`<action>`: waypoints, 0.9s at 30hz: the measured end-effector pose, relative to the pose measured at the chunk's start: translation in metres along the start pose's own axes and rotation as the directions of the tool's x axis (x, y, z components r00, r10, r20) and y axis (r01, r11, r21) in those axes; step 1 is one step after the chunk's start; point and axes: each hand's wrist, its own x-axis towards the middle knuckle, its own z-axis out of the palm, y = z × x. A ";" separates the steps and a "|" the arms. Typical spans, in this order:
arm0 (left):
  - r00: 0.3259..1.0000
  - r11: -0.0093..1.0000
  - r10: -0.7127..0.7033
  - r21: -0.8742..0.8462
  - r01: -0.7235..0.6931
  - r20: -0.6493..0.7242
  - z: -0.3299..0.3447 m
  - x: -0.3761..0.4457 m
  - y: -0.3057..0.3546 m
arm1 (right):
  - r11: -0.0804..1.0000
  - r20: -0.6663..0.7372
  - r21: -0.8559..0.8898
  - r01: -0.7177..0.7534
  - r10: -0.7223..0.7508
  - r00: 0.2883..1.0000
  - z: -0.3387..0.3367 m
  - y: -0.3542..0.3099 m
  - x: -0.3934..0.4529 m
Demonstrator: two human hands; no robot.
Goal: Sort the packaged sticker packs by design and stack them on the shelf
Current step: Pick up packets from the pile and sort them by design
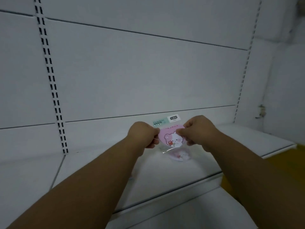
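A sticker pack in a clear sleeve shows a pink heart with a white cartoon animal and a teal header card. It stands upright on the white shelf, near the back panel. My left hand pinches its left edge and my right hand pinches its right edge. A faint pink reflection of the pack shows on the glossy shelf just in front of it. No other packs are visible.
White back panels rise behind the shelf, with slotted uprights at left and right. The shelf's front lip runs diagonally, with a lower shelf beneath. Something yellow sits at the right edge.
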 end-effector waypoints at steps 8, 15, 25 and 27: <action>0.984 0.903 -0.176 0.401 0.155 0.016 0.061 0.037 -0.004 | 0.908 0.219 -0.413 0.064 0.031 0.975 -0.009 0.049 0.042; 0.992 0.630 -0.006 0.770 0.102 -0.127 0.076 0.044 -0.010 | 0.681 0.311 -0.634 0.366 -0.208 0.927 -0.002 0.056 0.056; 0.928 0.554 0.265 0.829 0.077 -0.264 0.034 -0.023 -0.020 | 0.548 0.240 -0.387 0.741 -0.716 0.655 0.011 -0.034 0.017; 0.908 0.560 0.267 0.819 0.126 -0.323 0.003 -0.053 -0.027 | 0.512 0.251 -0.333 0.792 -0.761 0.598 0.029 -0.061 -0.007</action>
